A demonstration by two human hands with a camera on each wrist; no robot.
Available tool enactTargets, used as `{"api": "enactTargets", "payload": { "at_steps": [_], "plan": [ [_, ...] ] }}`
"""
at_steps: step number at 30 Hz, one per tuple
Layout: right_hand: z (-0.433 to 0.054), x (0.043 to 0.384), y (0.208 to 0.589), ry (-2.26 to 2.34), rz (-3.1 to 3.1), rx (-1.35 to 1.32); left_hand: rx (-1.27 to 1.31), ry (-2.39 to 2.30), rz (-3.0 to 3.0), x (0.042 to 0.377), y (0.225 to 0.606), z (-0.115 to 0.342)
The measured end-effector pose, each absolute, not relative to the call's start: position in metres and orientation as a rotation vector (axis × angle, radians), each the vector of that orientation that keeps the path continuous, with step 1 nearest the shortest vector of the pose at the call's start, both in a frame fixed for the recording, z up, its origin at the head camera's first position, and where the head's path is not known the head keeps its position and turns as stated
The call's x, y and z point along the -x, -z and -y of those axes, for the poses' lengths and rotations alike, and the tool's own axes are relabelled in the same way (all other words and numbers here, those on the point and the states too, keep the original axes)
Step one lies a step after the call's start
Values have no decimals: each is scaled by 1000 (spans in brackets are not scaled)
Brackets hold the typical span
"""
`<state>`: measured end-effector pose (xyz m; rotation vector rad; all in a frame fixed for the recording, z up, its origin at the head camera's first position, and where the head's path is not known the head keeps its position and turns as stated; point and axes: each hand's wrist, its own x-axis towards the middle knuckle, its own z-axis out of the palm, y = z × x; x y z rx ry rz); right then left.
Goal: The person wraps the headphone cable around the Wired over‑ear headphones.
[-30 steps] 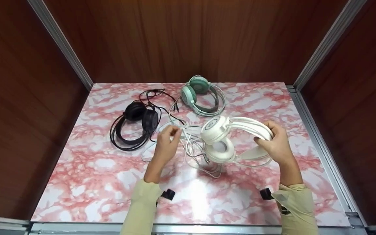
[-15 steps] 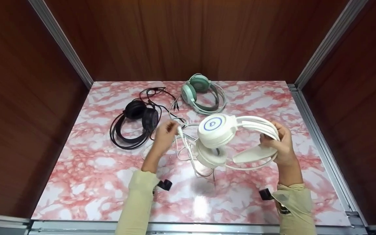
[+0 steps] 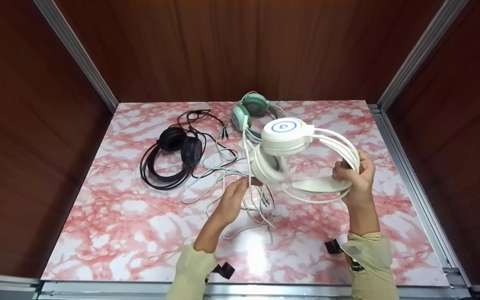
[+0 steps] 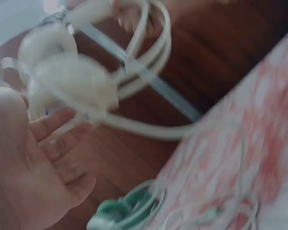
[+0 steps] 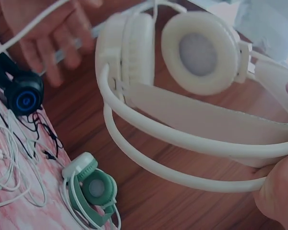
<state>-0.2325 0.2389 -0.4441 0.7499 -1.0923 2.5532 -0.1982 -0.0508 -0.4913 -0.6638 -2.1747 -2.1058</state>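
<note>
Gripping white headset by band, right hand; left hand loose by cable, contact hard to tell. Looks light, springy; cups likely swing, band best hold.

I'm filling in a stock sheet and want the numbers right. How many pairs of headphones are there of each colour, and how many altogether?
Black headphones: 1, on the table
Green headphones: 1, on the table
White headphones: 1, held in the right hand
Total: 3
</note>
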Motion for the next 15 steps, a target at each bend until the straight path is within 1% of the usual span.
{"api": "enactTargets", "payload": {
  "at_steps": [2, 7, 13, 15],
  "plan": [
    [-237, 232, 445, -2513, 1106, -719, 693, 2172, 2110, 193, 483, 45],
    [-230, 228, 443, -2378, 1164, -612, 659, 2262, 2007, 178, 460, 35],
    [-213, 227, 440, -2159, 1317, -405, 690, 2164, 2083, 177, 466, 14],
    [-207, 227, 440, -2159, 1321, -392, 708, 2108, 2177, 179, 468, 7]
  ]
}}
